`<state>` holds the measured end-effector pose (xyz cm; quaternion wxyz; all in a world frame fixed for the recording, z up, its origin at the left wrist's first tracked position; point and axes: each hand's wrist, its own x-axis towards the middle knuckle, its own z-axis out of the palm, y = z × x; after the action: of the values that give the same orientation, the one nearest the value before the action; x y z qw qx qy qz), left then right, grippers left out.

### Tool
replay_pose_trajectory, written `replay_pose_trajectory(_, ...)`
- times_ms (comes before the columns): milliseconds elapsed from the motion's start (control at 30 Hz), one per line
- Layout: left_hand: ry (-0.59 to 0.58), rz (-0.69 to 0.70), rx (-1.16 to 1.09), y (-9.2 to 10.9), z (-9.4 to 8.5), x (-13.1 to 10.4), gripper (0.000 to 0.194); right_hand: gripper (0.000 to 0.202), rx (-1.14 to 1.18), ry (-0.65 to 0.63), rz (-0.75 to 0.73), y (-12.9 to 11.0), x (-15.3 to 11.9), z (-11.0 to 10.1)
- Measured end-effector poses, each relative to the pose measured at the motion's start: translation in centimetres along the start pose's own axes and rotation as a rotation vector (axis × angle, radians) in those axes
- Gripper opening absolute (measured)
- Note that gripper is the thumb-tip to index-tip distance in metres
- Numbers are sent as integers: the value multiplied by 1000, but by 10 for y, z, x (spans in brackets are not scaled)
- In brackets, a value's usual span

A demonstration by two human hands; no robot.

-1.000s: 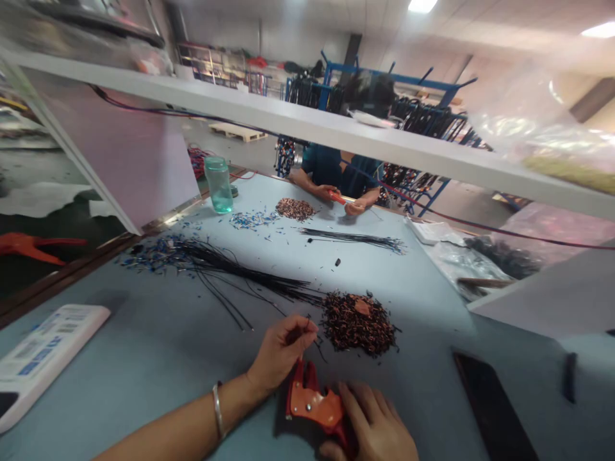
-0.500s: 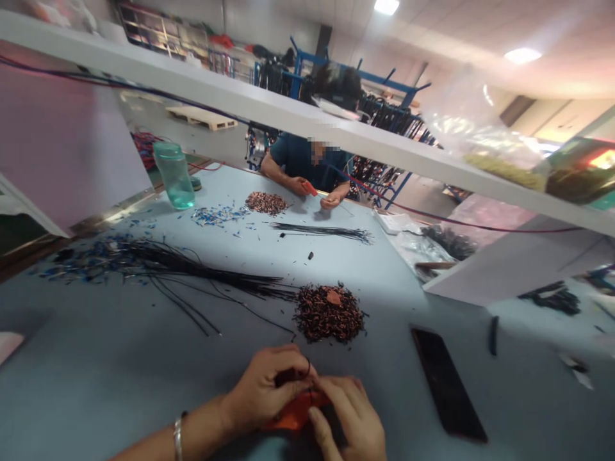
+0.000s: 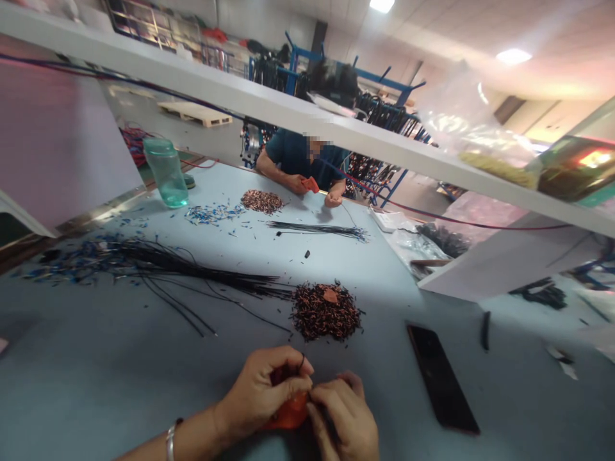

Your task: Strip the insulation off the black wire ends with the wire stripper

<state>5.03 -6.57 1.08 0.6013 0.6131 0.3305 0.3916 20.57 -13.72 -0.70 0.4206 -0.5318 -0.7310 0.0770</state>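
My left hand (image 3: 264, 387) is closed, thumb and index finger pinching a thin black wire (image 3: 302, 363), a short bit of which shows above the fingertips. My right hand (image 3: 348, 413) is right beside it, fingers bent and drawn together against the left fingertips; whatever they grip is hidden. Beneath and between both hands sits an orange object (image 3: 291, 415), mostly covered, so its kind cannot be made out. Just beyond the hands lies a heap of short black and copper-coloured pieces (image 3: 327, 317), with a bundle of long black wires (image 3: 211, 272) reaching it from the left.
A dark phone (image 3: 442, 378) lies to the right. Blue-tipped wire ends (image 3: 86, 259) are scattered at left, near a green bottle (image 3: 167, 176). Across the table a co-worker holds an orange tool (image 3: 310, 185) by a second wire bundle (image 3: 317, 229). A white beam (image 3: 216, 89) crosses above.
My right hand's fingers have bent in and drawn back slightly from over the left fingertips. The left hand keeps its pinch. The whole view has shifted a little.
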Motion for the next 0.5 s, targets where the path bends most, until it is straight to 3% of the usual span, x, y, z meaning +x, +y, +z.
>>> replay_pose_trajectory(133,31,-126,-168,-1,2,2,9,16,2,2,-52,2,-2,3)
replay_pose_trajectory(300,78,-237,-211,3,-4,6,16,18,-61,-139,-154,12,3,-10)
replay_pose_trajectory(400,96,-127,-87,6,-11,8,16,16,-103,-90,-90,14,5,-17)
replay_pose_trajectory(500,101,103,154,5,-20,6,16,11,-125,21,22,15,4,-18)
